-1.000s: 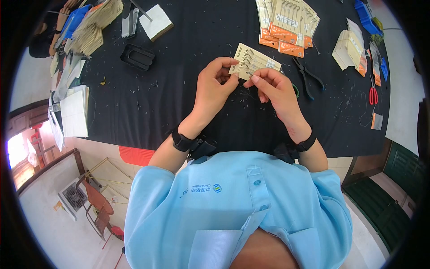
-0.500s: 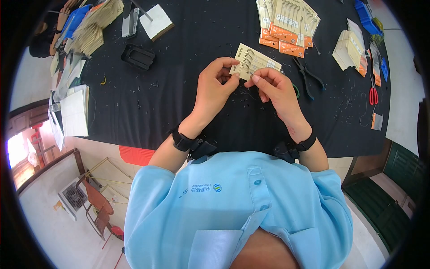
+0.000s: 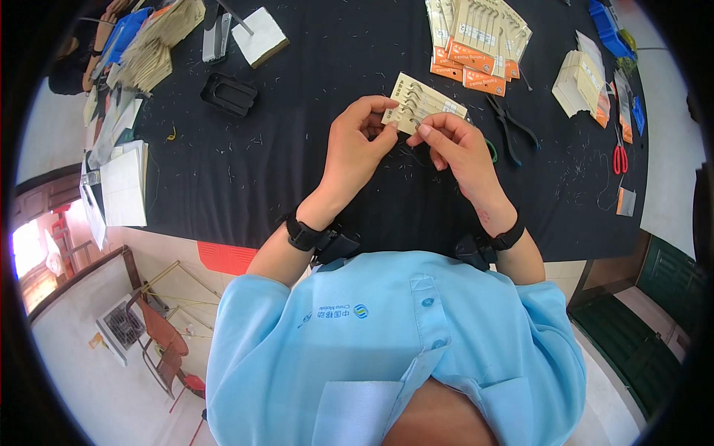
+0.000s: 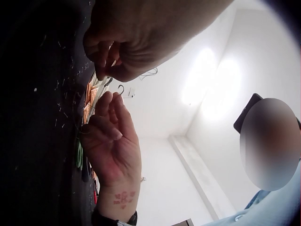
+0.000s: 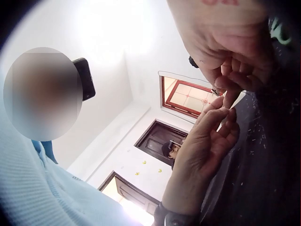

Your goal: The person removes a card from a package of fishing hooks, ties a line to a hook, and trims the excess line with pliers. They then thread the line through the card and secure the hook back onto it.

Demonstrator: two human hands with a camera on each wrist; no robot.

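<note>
A cream card (image 3: pixel 445 102) with a row of fishing hooks (image 3: pixel 413 95) along it is held up over the black cloth. My left hand (image 3: pixel 355 141) pinches the card's left end between thumb and fingers. My right hand (image 3: pixel 462 152) has its thumb and index finger together at the card's near edge. In the left wrist view a single fishing hook (image 4: pixel 122 88) rises from the right fingertips, its bend uppermost. The hook's shank is hidden between those fingers.
Packs of carded hooks with orange labels (image 3: pixel 472 56) lie beyond the card. Pliers (image 3: pixel 507 130) are beside my right hand. Red-handled scissors (image 3: pixel 619 156) lie farther right. A black tray (image 3: pixel 229 94), a stapler (image 3: pixel 216 39) and a white block (image 3: pixel 258 37) stand at left.
</note>
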